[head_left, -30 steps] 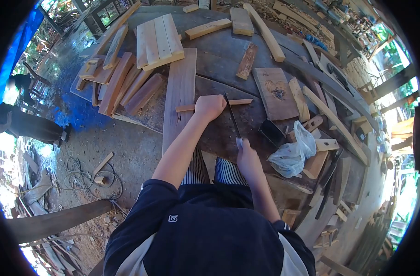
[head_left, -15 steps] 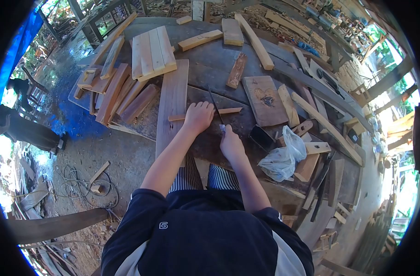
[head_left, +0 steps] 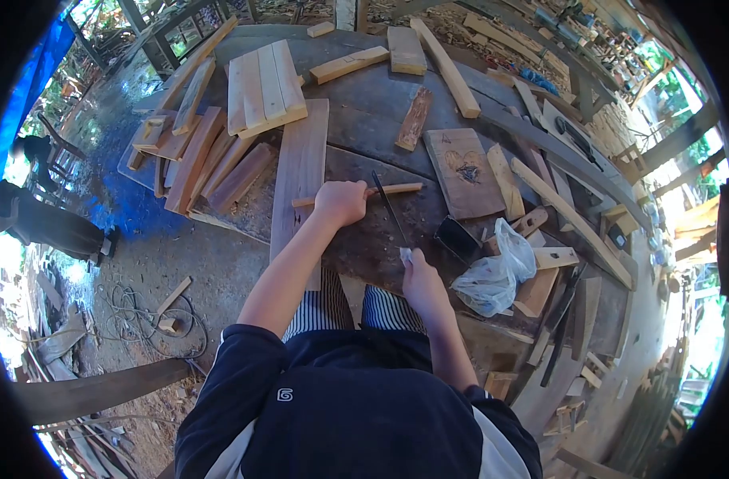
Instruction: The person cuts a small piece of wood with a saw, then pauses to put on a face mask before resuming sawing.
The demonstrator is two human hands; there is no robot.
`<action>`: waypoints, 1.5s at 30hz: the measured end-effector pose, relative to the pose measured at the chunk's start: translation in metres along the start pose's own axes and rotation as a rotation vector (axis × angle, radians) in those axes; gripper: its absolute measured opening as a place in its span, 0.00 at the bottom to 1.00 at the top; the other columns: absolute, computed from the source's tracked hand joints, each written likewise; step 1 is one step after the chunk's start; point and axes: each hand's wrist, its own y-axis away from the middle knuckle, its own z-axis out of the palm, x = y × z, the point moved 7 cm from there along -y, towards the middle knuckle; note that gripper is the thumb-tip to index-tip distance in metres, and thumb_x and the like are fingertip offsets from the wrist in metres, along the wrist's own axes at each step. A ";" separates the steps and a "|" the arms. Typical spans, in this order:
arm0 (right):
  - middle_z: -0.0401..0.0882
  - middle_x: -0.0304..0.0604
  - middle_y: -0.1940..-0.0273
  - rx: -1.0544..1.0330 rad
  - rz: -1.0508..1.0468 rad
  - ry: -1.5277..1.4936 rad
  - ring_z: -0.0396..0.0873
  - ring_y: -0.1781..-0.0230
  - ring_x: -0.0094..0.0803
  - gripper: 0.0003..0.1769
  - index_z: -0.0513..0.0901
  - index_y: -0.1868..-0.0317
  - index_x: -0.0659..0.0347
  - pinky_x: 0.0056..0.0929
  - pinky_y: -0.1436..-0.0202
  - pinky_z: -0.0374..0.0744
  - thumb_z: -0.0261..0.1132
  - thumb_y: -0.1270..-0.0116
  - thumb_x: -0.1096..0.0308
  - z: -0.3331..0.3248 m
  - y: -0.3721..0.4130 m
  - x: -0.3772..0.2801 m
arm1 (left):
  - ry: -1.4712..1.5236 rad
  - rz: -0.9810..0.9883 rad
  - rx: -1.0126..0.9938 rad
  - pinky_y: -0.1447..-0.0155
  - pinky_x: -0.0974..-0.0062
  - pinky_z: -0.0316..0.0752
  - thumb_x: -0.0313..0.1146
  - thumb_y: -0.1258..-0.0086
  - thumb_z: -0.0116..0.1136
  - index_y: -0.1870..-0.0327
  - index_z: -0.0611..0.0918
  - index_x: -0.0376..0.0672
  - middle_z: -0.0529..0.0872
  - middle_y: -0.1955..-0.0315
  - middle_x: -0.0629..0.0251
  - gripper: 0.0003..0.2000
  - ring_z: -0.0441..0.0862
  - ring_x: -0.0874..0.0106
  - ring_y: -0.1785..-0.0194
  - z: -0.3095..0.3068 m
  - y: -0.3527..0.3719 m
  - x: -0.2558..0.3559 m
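Note:
My left hand is closed around a thin wooden stick, which lies crosswise over a long flat board. The stick's ends show on both sides of the hand. My right hand is closed on the pale handle of a narrow dark tool, either a file or a blade. The tool slants up and left, and its upper part meets or passes over the stick just right of my left hand. A black box-like object lies to the right of the tool.
On the dark worktable are a panel of joined strips, a stack of wood pieces, a square block and a plastic bag. Long bars lie at the right. A person in dark clothes is at the far left.
My right hand has moved down and to the right, drawing the tool back. My left hand has tightened into a more closed grip on the stick.

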 end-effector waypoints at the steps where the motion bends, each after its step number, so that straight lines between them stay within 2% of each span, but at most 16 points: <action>1: 0.82 0.70 0.63 -0.001 -0.001 0.002 0.81 0.60 0.67 0.12 0.69 0.50 0.60 0.62 0.56 0.77 0.48 0.22 0.60 -0.002 0.002 -0.001 | -0.008 0.024 0.000 0.54 0.54 0.80 0.43 0.23 0.45 0.57 0.83 0.43 0.89 0.64 0.54 0.16 0.88 0.55 0.58 0.000 0.002 0.003; 4: 0.82 0.69 0.63 -0.027 0.037 0.033 0.81 0.59 0.67 0.12 0.69 0.50 0.60 0.62 0.56 0.77 0.48 0.22 0.60 0.001 0.002 0.002 | -0.017 0.037 0.006 0.54 0.55 0.80 0.44 0.23 0.44 0.59 0.83 0.43 0.89 0.65 0.54 0.17 0.88 0.56 0.58 -0.002 0.003 0.009; 12: 0.83 0.68 0.63 0.037 -0.067 0.060 0.82 0.58 0.66 0.12 0.70 0.51 0.59 0.61 0.55 0.78 0.48 0.22 0.60 0.016 -0.067 -0.018 | 0.027 -0.015 0.021 0.52 0.55 0.80 0.45 0.24 0.45 0.62 0.85 0.43 0.89 0.63 0.55 0.18 0.88 0.56 0.57 -0.004 -0.010 -0.001; 14: 0.83 0.68 0.63 0.032 -0.054 0.072 0.82 0.58 0.66 0.11 0.70 0.51 0.59 0.61 0.55 0.78 0.48 0.22 0.61 0.016 -0.058 -0.013 | 0.057 -0.021 -0.004 0.50 0.52 0.79 0.43 0.25 0.45 0.62 0.84 0.44 0.89 0.64 0.52 0.16 0.86 0.52 0.57 0.001 -0.013 -0.005; 18: 0.82 0.68 0.63 0.034 -0.051 0.008 0.82 0.59 0.67 0.10 0.70 0.50 0.58 0.62 0.57 0.78 0.49 0.23 0.62 0.003 -0.010 -0.001 | 0.059 -0.024 -0.020 0.50 0.52 0.78 0.42 0.25 0.46 0.61 0.84 0.44 0.89 0.63 0.52 0.15 0.86 0.52 0.56 -0.001 -0.016 -0.007; 21: 0.82 0.68 0.63 0.009 -0.017 -0.004 0.82 0.60 0.67 0.10 0.70 0.49 0.57 0.62 0.57 0.78 0.50 0.23 0.62 0.001 0.006 0.009 | -0.001 0.050 -0.009 0.52 0.52 0.79 0.42 0.26 0.47 0.61 0.83 0.44 0.89 0.65 0.53 0.14 0.87 0.52 0.57 0.003 -0.012 0.000; 23: 0.82 0.68 0.63 0.009 -0.013 0.013 0.82 0.60 0.67 0.10 0.70 0.49 0.58 0.62 0.58 0.78 0.50 0.23 0.62 0.000 0.003 0.003 | 0.024 0.054 0.058 0.54 0.52 0.79 0.42 0.27 0.48 0.61 0.83 0.44 0.88 0.67 0.53 0.14 0.87 0.52 0.60 0.002 -0.012 0.000; 26: 0.83 0.68 0.63 0.031 -0.035 0.045 0.82 0.60 0.67 0.10 0.69 0.50 0.58 0.62 0.57 0.78 0.49 0.23 0.62 0.010 -0.030 -0.006 | 0.014 0.099 0.051 0.56 0.51 0.79 0.42 0.27 0.48 0.62 0.82 0.44 0.88 0.69 0.53 0.13 0.87 0.52 0.62 0.002 -0.007 0.007; 32: 0.83 0.67 0.61 0.070 -0.062 0.059 0.82 0.58 0.67 0.11 0.69 0.50 0.59 0.61 0.54 0.78 0.47 0.22 0.61 0.018 -0.085 -0.027 | 0.034 0.074 0.086 0.55 0.51 0.80 0.43 0.28 0.49 0.62 0.84 0.45 0.88 0.68 0.53 0.14 0.87 0.52 0.61 0.001 -0.010 0.004; 38: 0.82 0.70 0.61 0.044 -0.036 0.054 0.82 0.58 0.68 0.11 0.68 0.49 0.60 0.61 0.54 0.78 0.47 0.22 0.61 0.012 -0.065 -0.016 | -0.006 0.109 -0.067 0.53 0.53 0.80 0.43 0.29 0.50 0.62 0.85 0.46 0.89 0.66 0.54 0.13 0.87 0.53 0.58 0.003 -0.014 0.019; 43: 0.82 0.71 0.62 0.039 0.018 0.063 0.82 0.59 0.69 0.12 0.65 0.48 0.61 0.62 0.55 0.78 0.47 0.22 0.62 0.015 -0.053 -0.010 | 0.003 0.123 -0.021 0.54 0.53 0.80 0.42 0.30 0.51 0.62 0.85 0.46 0.89 0.66 0.54 0.13 0.87 0.53 0.59 0.009 -0.010 0.026; 45: 0.81 0.72 0.63 0.088 0.026 0.031 0.80 0.61 0.70 0.10 0.65 0.51 0.60 0.64 0.58 0.77 0.48 0.22 0.62 0.019 -0.043 -0.007 | 0.004 0.125 0.002 0.55 0.53 0.80 0.42 0.29 0.50 0.62 0.84 0.45 0.89 0.66 0.54 0.13 0.87 0.53 0.60 0.011 -0.012 0.023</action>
